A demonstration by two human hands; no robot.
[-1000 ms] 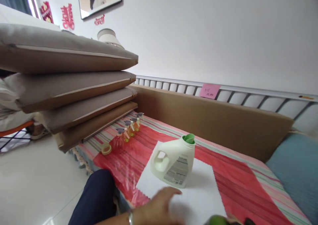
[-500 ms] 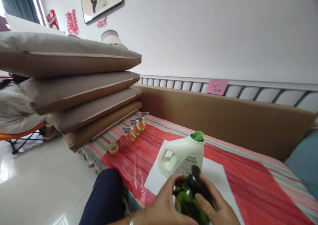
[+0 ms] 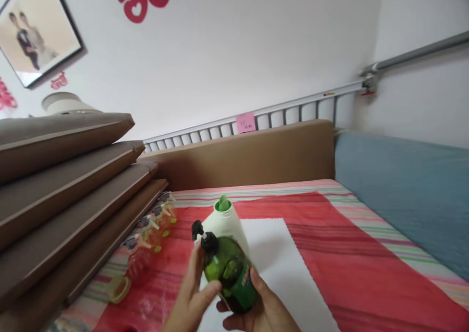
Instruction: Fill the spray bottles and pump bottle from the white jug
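A dark green see-through pump bottle [image 3: 230,268] with a black pump head is tilted, its top leaning to the left. My left hand [image 3: 194,290] is closed around its upper left side near the neck, thumb across the front. My right hand [image 3: 266,305] grips its base from the right, fingers underneath. Just behind the bottle stands an uncapped pale jug [image 3: 232,224] with a green spout; the bottle hides much of it. Under both lies a white sheet [image 3: 282,259] on a red plastic cover [image 3: 351,259].
Several clear spray bottles [image 3: 150,234] stand in a row at left, with a roll of tape [image 3: 119,289] nearer me. Stacked cushions [image 3: 73,205] rise at far left. A brown padded board [image 3: 249,156] runs along the back, and a blue-grey cushion [image 3: 399,180] borders the right.
My view has swung to the right. The bottle has been turned so its pump points up and left, and my right hand has shifted down to its base.
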